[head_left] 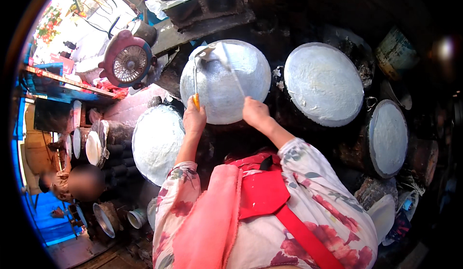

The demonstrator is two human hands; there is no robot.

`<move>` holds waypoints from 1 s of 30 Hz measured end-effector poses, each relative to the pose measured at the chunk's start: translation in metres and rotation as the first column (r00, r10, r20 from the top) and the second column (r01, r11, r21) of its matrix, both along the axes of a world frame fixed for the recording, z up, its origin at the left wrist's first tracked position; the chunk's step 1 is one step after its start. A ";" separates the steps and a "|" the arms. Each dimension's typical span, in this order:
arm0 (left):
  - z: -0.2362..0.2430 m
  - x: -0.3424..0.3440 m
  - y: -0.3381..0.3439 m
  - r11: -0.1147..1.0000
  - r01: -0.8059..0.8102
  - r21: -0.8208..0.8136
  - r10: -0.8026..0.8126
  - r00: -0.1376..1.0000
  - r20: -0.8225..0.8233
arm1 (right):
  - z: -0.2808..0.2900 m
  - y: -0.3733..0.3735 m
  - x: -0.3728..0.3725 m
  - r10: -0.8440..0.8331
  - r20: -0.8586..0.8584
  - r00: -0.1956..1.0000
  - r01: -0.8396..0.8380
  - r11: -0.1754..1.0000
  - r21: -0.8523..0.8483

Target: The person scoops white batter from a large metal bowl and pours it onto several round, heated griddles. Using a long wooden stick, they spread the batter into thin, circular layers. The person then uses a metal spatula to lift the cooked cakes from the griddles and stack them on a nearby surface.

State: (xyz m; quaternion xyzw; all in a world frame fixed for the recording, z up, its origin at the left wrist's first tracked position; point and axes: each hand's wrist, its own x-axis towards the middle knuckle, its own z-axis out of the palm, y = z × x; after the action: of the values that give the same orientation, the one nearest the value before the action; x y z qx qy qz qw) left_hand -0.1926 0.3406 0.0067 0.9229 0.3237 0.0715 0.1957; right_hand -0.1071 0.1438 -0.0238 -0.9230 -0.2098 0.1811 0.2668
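The central pale disc (223, 98) lies just ahead of the person, with an orange-handled metal tool (196, 101) and a thin pale stick (235, 76) extending over it. The left hand (194, 120) is closed around the orange handle, the right hand (255, 112) around the stick's near end. A bright white disc (156, 143) lies to its lower left, a grey-white disc (324, 84) to its right, and a round fan (129, 63) stands farther off, upper left.

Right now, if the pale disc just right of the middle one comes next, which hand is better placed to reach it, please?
Probably the right hand: though gripping a thin tool, it lies nearer that disc. The left hand, holding an orange handle, is farther away.
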 end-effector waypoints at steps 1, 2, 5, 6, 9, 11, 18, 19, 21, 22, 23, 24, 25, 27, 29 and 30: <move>-0.001 -0.003 0.003 1.000 0.001 0.002 -0.002 1.000 0.021 | 0.001 0.012 0.002 0.046 0.066 0.997 -0.046 0.999 -0.001; -0.005 -0.007 0.007 1.000 0.004 0.004 -0.004 0.999 0.043 | -0.002 0.015 0.010 0.082 0.084 0.993 -0.083 0.997 0.007; -0.002 -0.026 0.019 0.999 -0.029 -0.046 0.033 0.994 0.102 | 0.015 -0.013 0.029 0.048 0.091 0.995 -0.051 0.998 0.024; 0.000 -0.035 0.025 0.997 -0.028 -0.075 0.037 0.992 0.118 | 0.000 -0.022 0.038 0.003 0.108 0.994 -0.006 1.000 0.030; 0.000 -0.040 0.022 0.992 -0.025 -0.124 0.042 0.989 0.142 | 0.001 -0.007 0.023 0.070 0.086 0.994 -0.064 0.996 -0.063; 0.001 -0.044 0.018 0.992 -0.020 -0.126 0.040 0.987 0.157 | 0.005 0.018 0.018 0.225 0.123 0.967 -0.220 0.974 -0.052; 0.028 -0.086 0.013 0.965 -0.088 -0.246 0.131 0.978 0.164 | 0.006 -0.021 0.070 0.112 0.129 0.985 -0.105 0.993 -0.062; 0.023 -0.089 0.016 0.967 -0.071 -0.246 0.119 0.975 0.186 | 0.004 -0.014 0.064 0.156 0.134 0.979 -0.145 0.986 -0.087; 0.017 -0.091 0.015 0.943 -0.079 -0.322 0.142 0.974 0.176 | 0.004 0.009 0.051 0.337 0.162 0.927 -0.326 0.941 -0.096; 0.016 -0.094 0.016 0.930 -0.085 -0.357 0.155 0.973 0.170 | 0.006 0.010 0.048 0.385 0.165 0.908 -0.375 0.923 -0.090; 0.016 -0.098 0.017 0.953 -0.088 -0.290 0.145 0.973 0.182 | 0.012 0.009 0.049 0.429 0.170 0.887 -0.421 0.903 -0.085; 0.016 -0.108 0.016 0.971 -0.091 -0.221 0.134 0.972 0.191 | 0.022 0.006 0.058 0.395 0.151 0.906 -0.384 0.918 -0.097; 0.016 -0.116 0.013 0.983 -0.089 -0.158 0.119 0.974 0.194 | 0.033 -0.003 0.070 0.356 0.126 0.926 -0.342 0.932 -0.117; 0.006 -0.126 0.022 0.955 -0.132 -0.267 0.182 0.968 0.174 | 0.025 -0.014 0.105 0.216 0.169 0.962 -0.206 0.976 -0.076; 0.007 -0.125 0.021 0.942 -0.134 -0.307 0.198 0.962 0.187 | 0.020 -0.008 0.112 0.309 0.170 0.936 -0.289 0.948 -0.131; 0.009 -0.124 0.019 0.928 -0.146 -0.343 0.217 0.960 0.178 | 0.015 -0.002 0.105 0.385 0.158 0.909 -0.365 0.920 -0.143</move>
State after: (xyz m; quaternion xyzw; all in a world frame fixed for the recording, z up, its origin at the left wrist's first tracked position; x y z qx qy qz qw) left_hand -0.3165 0.3598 0.0159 0.8306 0.3927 0.1329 0.3719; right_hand -0.0022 0.1415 -0.0087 -0.8913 -0.3968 0.1548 0.1553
